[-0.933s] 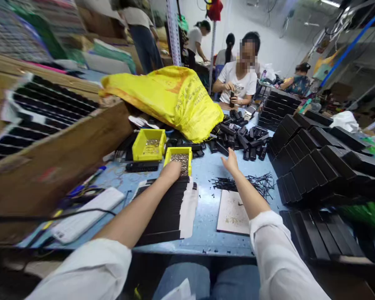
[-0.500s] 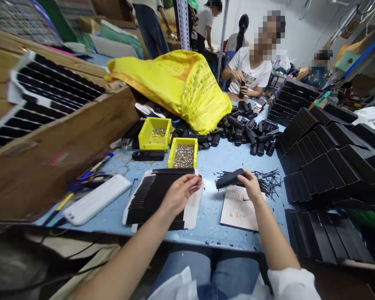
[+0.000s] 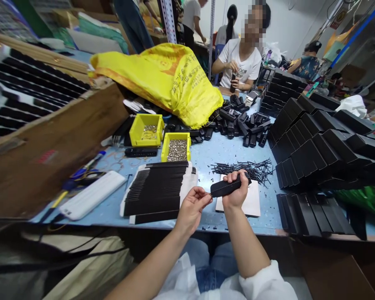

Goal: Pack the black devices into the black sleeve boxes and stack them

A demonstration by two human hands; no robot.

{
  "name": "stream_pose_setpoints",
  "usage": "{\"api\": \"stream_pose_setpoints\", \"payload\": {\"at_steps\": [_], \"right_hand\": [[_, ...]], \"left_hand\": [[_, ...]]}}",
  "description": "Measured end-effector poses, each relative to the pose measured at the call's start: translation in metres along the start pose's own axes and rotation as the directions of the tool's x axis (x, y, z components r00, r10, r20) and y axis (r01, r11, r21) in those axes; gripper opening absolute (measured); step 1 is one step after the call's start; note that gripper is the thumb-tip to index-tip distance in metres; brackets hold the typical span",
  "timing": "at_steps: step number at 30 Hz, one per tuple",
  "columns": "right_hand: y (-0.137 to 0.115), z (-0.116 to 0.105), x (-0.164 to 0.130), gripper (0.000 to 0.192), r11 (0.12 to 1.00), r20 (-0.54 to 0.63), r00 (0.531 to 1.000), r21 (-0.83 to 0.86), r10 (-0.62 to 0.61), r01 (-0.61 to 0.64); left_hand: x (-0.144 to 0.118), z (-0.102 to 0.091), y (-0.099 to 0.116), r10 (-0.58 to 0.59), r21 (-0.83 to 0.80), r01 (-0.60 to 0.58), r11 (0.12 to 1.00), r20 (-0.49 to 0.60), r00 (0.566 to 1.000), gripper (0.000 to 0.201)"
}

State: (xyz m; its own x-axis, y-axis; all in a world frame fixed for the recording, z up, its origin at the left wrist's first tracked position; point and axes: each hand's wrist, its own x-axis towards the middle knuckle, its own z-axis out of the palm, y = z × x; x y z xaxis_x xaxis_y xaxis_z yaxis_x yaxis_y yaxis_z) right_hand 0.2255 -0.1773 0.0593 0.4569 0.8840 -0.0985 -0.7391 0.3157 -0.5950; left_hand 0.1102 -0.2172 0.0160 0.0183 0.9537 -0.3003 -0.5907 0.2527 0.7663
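Observation:
My right hand [image 3: 236, 195] is wrapped round a black oblong case [image 3: 222, 188] with a dotted line along its side, held above the table. At the case's left end, my left hand [image 3: 191, 209] has thumb and fingers pinched together; what sits in that pinch is too small to make out. Beneath the case lies a pale square board [image 3: 253, 201], partly hidden by my right hand. Just behind it is a loose heap of thin black pins [image 3: 253, 170]. Left of my hands, a row of black strips [image 3: 159, 187] rests on a white backing.
Two yellow bins, one with small shiny metal parts [image 3: 177, 151], stand behind the strips. A yellow sack [image 3: 175, 83] and many black cases [image 3: 237, 125] lie farther back. Stacked black boxes [image 3: 318, 154] line the right. A white power strip [image 3: 92, 196] lies left. A co-worker [image 3: 242, 62] sits opposite.
My left hand has moved right and down to the case's end. The right hand has drawn the case slightly left and now wraps it more fully. The view has shifted a little.

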Motion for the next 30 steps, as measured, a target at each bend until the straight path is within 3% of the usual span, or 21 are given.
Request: {"api": "stream_pose_setpoints", "payload": {"at_steps": [4,7,9,11,12,14,16,18,20,22,24,25,27,28,30], "right_hand": [[0.003,-0.007,-0.005,0.022,1.000,-0.066,0.998,-0.006,0.011,-0.011],[-0.003,-0.025,-0.011,0.019,0.982,0.020,0.999,-0.184,-0.031,0.034],[-0.012,-0.046,-0.013,0.020,0.913,0.153,0.982,-0.377,-0.106,0.157],[-0.021,-0.069,-0.011,0.023,0.794,0.302,0.944,-0.537,-0.133,0.284],[-0.025,-0.080,-0.007,0.024,0.739,0.356,0.929,-0.596,-0.106,0.313],[-0.031,-0.099,0.005,0.026,0.660,0.374,0.927,-0.695,-0.005,0.284],[-0.035,-0.116,0.021,0.028,0.620,0.265,0.964,-0.755,-0.011,0.215],[-0.041,-0.133,0.038,0.037,0.577,0.090,0.986,-0.802,-0.141,0.156],[-0.048,-0.149,0.051,0.048,0.451,-0.021,0.955,-0.884,-0.297,0.121],[-0.055,-0.158,0.054,0.055,0.222,0.031,0.914,-0.966,-0.405,0.131],[-0.057,-0.151,0.044,0.052,0.024,0.193,0.877,-0.974,-0.440,0.227],[-0.056,-0.141,0.034,0.047,-0.011,0.287,0.859,-0.950,-0.425,0.313],[-0.048,-0.109,0.006,0.033,0.047,0.499,0.818,-0.846,-0.286,0.532],[-0.042,-0.090,-0.009,0.030,0.113,0.616,0.769,-0.763,-0.173,0.636],[-0.026,-0.054,-0.037,0.040,0.185,0.798,0.601,-0.598,0.046,0.780]], "left_hand": [[-0.008,0.004,-0.016,0.169,0.151,-0.161,0.975,-0.045,0.985,0.026],[-0.013,-0.011,-0.015,0.227,0.431,-0.240,0.870,0.081,0.970,0.020],[-0.013,-0.038,-0.002,0.269,0.648,-0.368,0.667,0.251,0.930,0.025],[-0.011,-0.076,0.018,0.303,0.807,-0.513,0.293,0.431,0.850,0.028],[-0.009,-0.096,0.029,0.284,0.845,-0.528,0.089,0.486,0.826,0.029],[-0.004,-0.132,0.047,0.218,0.865,-0.447,-0.230,0.493,0.842,0.044],[0.001,-0.154,0.059,0.144,0.841,-0.371,-0.393,0.455,0.879,0.055],[0.005,-0.160,0.067,0.105,0.831,-0.344,-0.436,0.427,0.898,0.056],[0.007,-0.151,0.077,0.087,0.850,-0.339,-0.403,0.405,0.910,0.044],[0.005,-0.135,0.092,0.024,0.899,-0.351,-0.264,0.369,0.929,0.021],[-0.002,-0.114,0.109,-0.042,0.946,-0.322,0.034,0.324,0.945,0.009],[-0.006,-0.102,0.116,-0.064,0.934,-0.276,0.225,0.297,0.953,0.011],[-0.017,-0.079,0.120,-0.144,0.811,-0.112,0.574,0.235,0.961,0.023],[-0.023,-0.069,0.117,-0.210,0.728,-0.016,0.685,0.219,0.953,0.026],[-0.031,-0.053,0.101,-0.303,0.607,0.101,0.788,0.240,0.922,0.022]]}}
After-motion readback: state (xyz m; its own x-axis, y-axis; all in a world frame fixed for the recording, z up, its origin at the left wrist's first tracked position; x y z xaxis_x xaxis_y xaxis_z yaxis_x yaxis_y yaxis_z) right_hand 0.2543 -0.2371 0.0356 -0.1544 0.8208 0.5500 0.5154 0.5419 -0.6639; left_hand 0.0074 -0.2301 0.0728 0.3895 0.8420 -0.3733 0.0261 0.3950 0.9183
